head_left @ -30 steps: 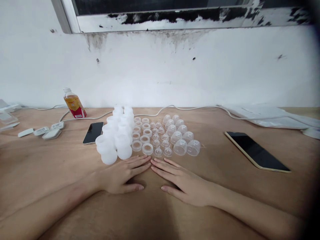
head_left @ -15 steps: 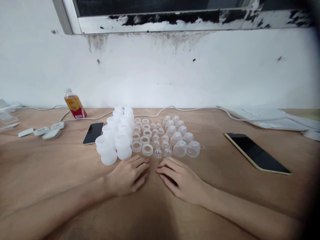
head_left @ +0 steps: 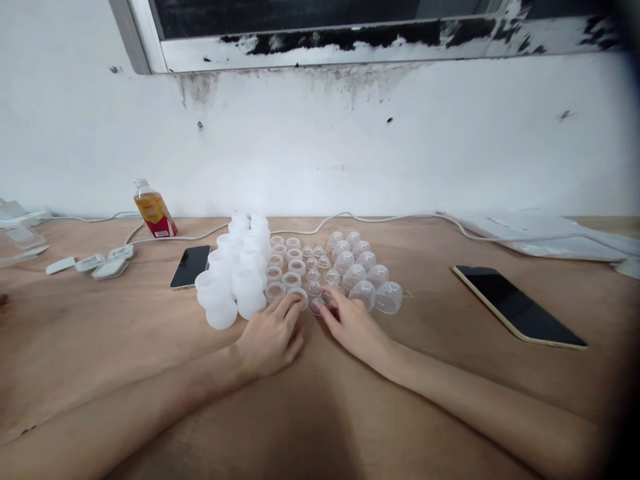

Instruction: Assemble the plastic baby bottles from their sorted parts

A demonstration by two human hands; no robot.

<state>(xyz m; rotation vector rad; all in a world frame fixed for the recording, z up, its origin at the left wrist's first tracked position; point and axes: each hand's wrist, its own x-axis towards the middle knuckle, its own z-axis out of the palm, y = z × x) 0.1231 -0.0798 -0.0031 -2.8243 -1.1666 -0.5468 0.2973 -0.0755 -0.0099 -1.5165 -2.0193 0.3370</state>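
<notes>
The left hand (head_left: pixel 270 337) rested palm-down on the tabletop (head_left: pixel 125 333), fingers loosely spread, fingertips touching the nearest translucent ring (head_left: pixel 299 295) at the front of the ring rows. The right hand (head_left: pixel 353 323) lay beside it, fingers extended and slightly parted, tips at the nearest small clear nipple (head_left: pixel 317 305); whether it had closed on the piece could not be determined. Neither hand had anything lifted.

The parts stood in rows at the centre of the tabletop: frosted white cups (head_left: pixel 221 312) on the left, then rings, then small nipples, then clear domed caps (head_left: pixel 388 297) on the right. In judgement, the nipple would be very light, soft and pliable, likely to slip or tip; best pinched at its base flange. The ring appeared stiff, light plastic, best taken across its outer rim.

Outward lay a dark phone (head_left: pixel 190 266) left of the cups, a larger phone (head_left: pixel 519 306) well apart to the right, a white cable (head_left: pixel 400 217) along the wall, and a bottle (head_left: pixel 153 210) with a red and yellow label. The label text was too small to read. No other writing was legible.
</notes>
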